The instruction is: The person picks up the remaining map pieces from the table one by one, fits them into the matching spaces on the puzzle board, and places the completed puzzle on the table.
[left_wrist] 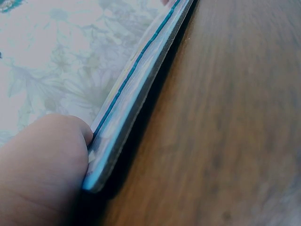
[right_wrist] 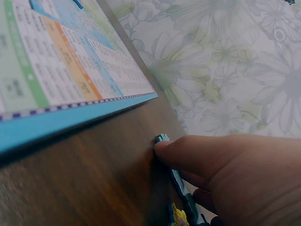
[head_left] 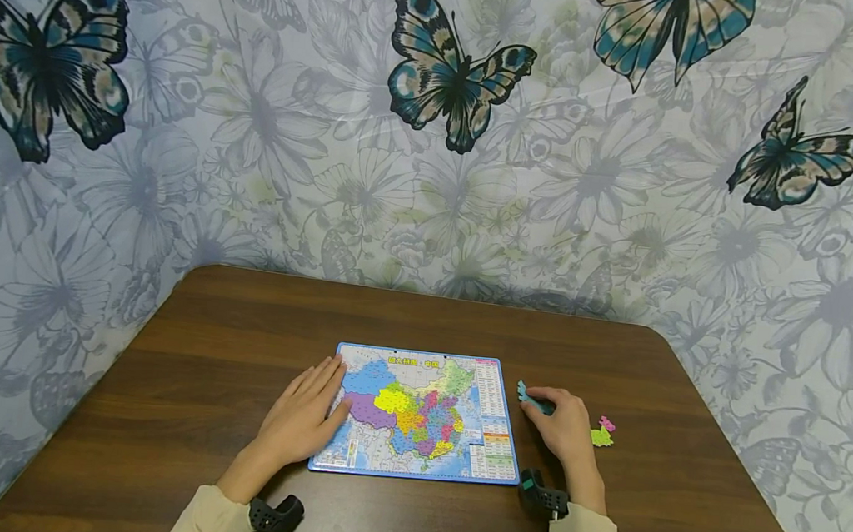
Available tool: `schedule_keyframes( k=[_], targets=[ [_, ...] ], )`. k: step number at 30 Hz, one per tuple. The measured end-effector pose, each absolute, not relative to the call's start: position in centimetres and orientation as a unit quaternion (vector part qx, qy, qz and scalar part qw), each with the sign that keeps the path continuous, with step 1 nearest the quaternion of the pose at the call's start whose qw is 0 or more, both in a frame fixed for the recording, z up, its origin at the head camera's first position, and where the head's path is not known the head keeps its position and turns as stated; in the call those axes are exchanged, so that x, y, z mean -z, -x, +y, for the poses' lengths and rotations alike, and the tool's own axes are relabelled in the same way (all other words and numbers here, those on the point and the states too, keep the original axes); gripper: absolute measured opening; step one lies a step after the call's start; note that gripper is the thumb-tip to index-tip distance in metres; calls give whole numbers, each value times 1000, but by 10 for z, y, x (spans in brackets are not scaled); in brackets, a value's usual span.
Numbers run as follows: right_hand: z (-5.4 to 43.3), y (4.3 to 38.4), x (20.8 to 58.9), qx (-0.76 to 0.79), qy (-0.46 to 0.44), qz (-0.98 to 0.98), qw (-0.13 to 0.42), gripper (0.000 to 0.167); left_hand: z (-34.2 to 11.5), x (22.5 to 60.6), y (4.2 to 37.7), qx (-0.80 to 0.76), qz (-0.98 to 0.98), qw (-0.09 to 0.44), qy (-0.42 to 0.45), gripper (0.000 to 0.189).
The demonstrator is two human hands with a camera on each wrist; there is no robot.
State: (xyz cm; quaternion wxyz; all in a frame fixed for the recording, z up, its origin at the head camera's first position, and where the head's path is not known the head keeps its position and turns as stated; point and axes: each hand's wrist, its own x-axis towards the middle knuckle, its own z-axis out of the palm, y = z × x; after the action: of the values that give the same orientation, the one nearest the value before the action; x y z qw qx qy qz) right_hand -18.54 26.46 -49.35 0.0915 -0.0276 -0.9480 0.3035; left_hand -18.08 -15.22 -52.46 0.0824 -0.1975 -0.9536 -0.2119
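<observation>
A map puzzle board (head_left: 430,417) of colourful provinces lies flat on the wooden table. Along its left edge, my left hand (head_left: 302,415) rests with its fingers extended and together, the thumb reaching over the purple region. The left wrist view shows part of that hand (left_wrist: 42,169) against the board's blue rim (left_wrist: 127,122). To the right of the board, my right hand (head_left: 560,423) pinches a blue puzzle piece (head_left: 523,390) between thumb and fingers. In the right wrist view the edge of this piece (right_wrist: 162,138) shows past the fingertips, much of it hidden by the hand.
Right of the right hand lie a pink puzzle piece (head_left: 607,424) and a yellow-green piece (head_left: 601,438), close together on the table (head_left: 677,520). Behind the table's far edge hangs a floral cloth (head_left: 288,205) printed with butterflies. Each wrist wears a black camera band.
</observation>
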Motion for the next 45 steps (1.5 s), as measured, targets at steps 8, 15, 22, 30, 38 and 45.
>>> schedule_keyframes(
  k=[8, 15, 22, 30, 38, 45],
  targets=[
    [264, 185, 493, -308, 43, -947, 86, 28, -152, 523, 180, 212, -953, 90, 199, 67],
    [262, 184, 493, -305, 47, -947, 93, 28, -151, 524, 180, 213, -953, 89, 199, 68],
    [259, 183, 492, -304, 52, -946, 102, 27, -152, 524, 179, 212, -953, 86, 196, 67],
    [257, 186, 491, -302, 51, -945, 111, 27, -152, 524, 179, 209, -954, 90, 196, 68],
    [255, 188, 491, -308, 50, -942, 120, 28, -151, 522, 179, 208, -954, 92, 196, 67],
    [256, 187, 490, -310, 42, -942, 125, 27, -151, 522, 179, 206, -954, 89, 198, 68]
  ],
)
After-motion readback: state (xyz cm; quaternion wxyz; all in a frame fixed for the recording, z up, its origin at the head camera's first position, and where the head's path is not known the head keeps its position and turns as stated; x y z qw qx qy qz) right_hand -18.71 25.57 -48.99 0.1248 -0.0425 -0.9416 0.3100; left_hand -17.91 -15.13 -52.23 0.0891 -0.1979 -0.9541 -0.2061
